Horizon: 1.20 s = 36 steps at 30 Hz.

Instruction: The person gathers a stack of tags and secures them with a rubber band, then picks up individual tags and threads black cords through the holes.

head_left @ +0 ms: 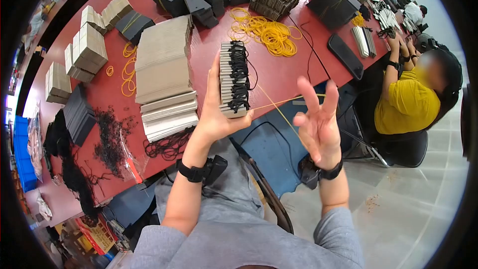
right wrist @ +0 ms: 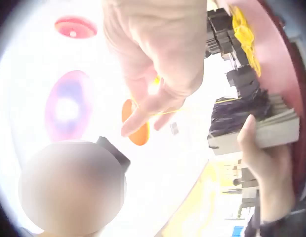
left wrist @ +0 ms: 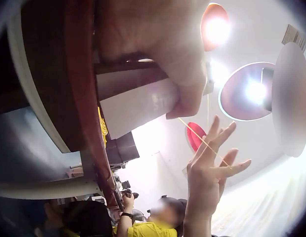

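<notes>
In the head view my left hand (head_left: 214, 112) grips a stack of pale flat cards (head_left: 225, 77), its thumb along the near end. Black cords (head_left: 240, 77) bunch along the stack's right side. A thin yellow rubber band (head_left: 273, 103) stretches from the stack to my right hand (head_left: 321, 129), held apart from it with the fingers spread. Seen from the left wrist, the band's strand runs to the right hand's fingers (left wrist: 219, 140). The right wrist view shows these fingers bent, with the band looped over them, and the corded stack (right wrist: 276, 133) in the left hand.
A long row of cards (head_left: 162, 65) lies left of my left hand on the red table (head_left: 209, 45). Yellow rubber bands (head_left: 274, 35) lie in a heap beyond. Black bundles (head_left: 199, 0) stand at the back. A person in yellow (head_left: 408, 104) sits at right.
</notes>
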Each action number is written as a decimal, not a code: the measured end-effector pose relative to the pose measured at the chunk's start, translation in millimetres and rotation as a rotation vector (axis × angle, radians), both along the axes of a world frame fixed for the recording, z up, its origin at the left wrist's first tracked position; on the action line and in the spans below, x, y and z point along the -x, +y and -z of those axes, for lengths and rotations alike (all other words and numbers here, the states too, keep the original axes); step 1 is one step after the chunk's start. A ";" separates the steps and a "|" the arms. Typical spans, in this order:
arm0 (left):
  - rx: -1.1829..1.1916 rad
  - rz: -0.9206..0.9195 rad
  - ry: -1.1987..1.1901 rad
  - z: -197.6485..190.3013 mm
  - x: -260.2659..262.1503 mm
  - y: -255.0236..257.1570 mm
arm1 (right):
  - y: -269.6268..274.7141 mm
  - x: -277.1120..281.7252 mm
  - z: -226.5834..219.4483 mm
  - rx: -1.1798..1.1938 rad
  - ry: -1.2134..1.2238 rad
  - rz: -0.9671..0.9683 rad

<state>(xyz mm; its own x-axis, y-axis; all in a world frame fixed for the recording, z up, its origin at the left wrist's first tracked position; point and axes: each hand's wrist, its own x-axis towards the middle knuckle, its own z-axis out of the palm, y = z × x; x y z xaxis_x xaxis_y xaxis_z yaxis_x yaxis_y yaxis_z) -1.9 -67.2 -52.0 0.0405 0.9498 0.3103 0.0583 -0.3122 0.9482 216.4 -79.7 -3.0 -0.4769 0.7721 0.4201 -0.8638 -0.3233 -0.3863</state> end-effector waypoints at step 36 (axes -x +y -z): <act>-0.190 -0.563 0.407 11.7 -31.4 15.5 | 46.5 119.2 -36.8 -1.103 -1.895 1.012</act>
